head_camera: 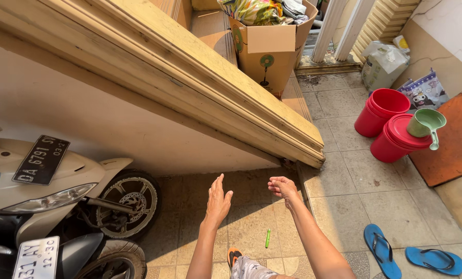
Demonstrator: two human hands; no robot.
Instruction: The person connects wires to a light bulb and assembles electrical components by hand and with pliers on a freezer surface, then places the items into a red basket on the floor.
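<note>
Both hands were raised in the lower centre of the frame and held nothing. The left hand [218,200] was open, fingers extended and close together, palm turned inward. The right hand [281,186] was loosely curled, fingers bent but closed on no object. The hands stood apart, not touching.

A small green stick [267,238] lay on the tiled floor [355,191] below and between the forearms, near the bottom centre. Its long axis ran nearly vertical in the frame, tilted slightly to the right at the top. It appeared somewhat nearer the right forearm than the left.

A wooden beam [200,77] slanted across the upper frame. Scooters [50,191] stood at lower left.
</note>
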